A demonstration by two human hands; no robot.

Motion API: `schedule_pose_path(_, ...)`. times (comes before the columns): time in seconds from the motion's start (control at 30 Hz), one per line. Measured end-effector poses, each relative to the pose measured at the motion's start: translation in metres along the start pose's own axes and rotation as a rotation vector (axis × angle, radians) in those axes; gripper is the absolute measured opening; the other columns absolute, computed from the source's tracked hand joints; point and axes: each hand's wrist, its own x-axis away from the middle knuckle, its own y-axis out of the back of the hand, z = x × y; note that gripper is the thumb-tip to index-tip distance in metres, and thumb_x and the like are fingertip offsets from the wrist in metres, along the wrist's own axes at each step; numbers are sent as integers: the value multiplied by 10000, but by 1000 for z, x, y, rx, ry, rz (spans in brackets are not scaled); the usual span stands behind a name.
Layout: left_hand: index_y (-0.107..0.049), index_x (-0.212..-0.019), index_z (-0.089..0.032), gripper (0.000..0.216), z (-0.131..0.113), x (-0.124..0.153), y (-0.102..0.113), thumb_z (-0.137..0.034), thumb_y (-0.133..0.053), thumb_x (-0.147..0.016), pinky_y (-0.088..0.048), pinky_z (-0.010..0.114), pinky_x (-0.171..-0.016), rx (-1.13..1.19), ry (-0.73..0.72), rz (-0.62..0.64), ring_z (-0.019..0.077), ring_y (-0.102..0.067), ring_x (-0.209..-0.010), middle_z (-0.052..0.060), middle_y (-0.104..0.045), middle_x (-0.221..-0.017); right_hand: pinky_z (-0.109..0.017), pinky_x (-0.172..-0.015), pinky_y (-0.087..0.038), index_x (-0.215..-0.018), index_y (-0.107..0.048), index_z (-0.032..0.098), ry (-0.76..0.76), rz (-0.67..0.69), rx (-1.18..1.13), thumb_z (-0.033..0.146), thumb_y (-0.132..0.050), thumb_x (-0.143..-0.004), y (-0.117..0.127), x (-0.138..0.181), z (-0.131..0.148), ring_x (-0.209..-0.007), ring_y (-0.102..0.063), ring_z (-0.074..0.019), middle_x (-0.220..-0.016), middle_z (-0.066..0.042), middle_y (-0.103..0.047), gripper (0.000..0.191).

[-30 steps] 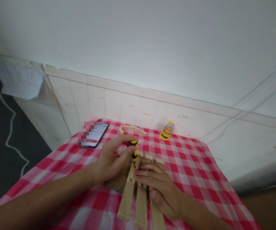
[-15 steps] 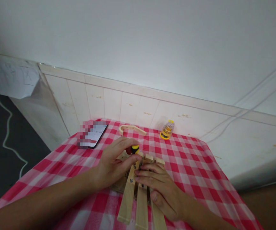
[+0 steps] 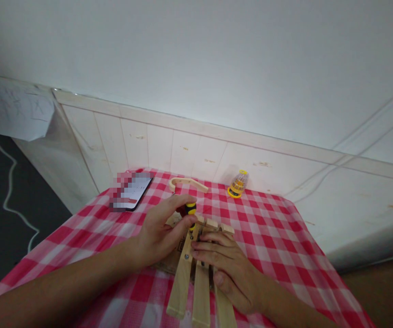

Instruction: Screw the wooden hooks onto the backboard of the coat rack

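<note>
My left hand [image 3: 164, 225] is closed around the black and yellow handle of a short screwdriver [image 3: 191, 208]. The screwdriver stands nearly upright over the far part of the leftmost pale wooden slat [image 3: 181, 287], close to a screw [image 3: 191, 237]. Its very tip is too small to make out. Nearer on the same slat sits another screw [image 3: 186, 257]. My right hand [image 3: 232, 266] lies with fingers extended across the middle slat [image 3: 201, 296] and the right slat [image 3: 225, 310], covering parts of both. Beneath the slats shows a brownish board [image 3: 165, 266].
At the back left lies a phone [image 3: 138, 191], partly pixelated. Behind my hands is a curved wooden hook-shaped piece [image 3: 189, 182]. A yellow screwdriver-bit case [image 3: 238, 184] stands near the wall. Everything rests on a red checked tablecloth [image 3: 271, 228].
The screwdriver has become more visible between my left fingers, its lower yellow part now showing above the slat. My left fingers have shifted slightly; my right hand stays in place.
</note>
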Motion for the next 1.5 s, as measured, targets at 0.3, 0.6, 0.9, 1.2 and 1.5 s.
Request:
schedule_pose_path(0.3, -574, -1256, -239, 303, -3, -3, 1, -116, -568, -979, -552, 204, -775, 23, 4, 59, 125, -669, -844, 8, -689, -983, -463, -1141, -462, -1408, -585, 204, 5, -13, -18, 411, -341, -1094, 1, -1, 1, -1362, -551, -239, -1356, -102, -700, 448)
schedule_pose_path(0.6, -557, -1284, -221, 346, -3, 0, 1, -96, -597, -964, -552, 192, -794, -13, -59, 72, 124, -682, -871, 19, -686, -1009, -454, -1141, -453, -1383, -593, 183, 21, -44, -35, 419, -334, -1092, -4, 0, -1, -1325, -564, -231, -1342, -107, -704, 456)
schedule_pose_path(0.9, -578, -1295, -211, 356, -5, -4, 1, -109, -634, -959, -535, 230, -759, -27, -147, 62, 146, -604, -880, 38, -624, -1020, -468, -1140, -451, -1387, -591, 190, 14, -39, -41, 435, -314, -1097, -3, 0, 0, -1313, -574, -239, -1345, -110, -698, 469)
schedule_pose_path(1.2, -596, -1250, -217, 329, -2, -3, 0, -90, -656, -953, -502, 248, -740, 24, -131, 36, 142, -589, -837, 20, -633, -958, -468, -1144, -447, -1406, -575, 198, 21, -38, -28, 418, -345, -1092, -5, 2, -3, -1337, -563, -241, -1362, -106, -694, 446)
schedule_pose_path(1.5, -585, -1231, -195, 301, -2, -3, 0, -75, -610, -956, -505, 238, -764, -17, -129, 27, 137, -599, -843, 28, -643, -954, -449, -1138, -453, -1401, -576, 197, 24, -36, -30, 409, -357, -1091, -4, 0, -1, -1332, -569, -233, -1355, -104, -697, 435)
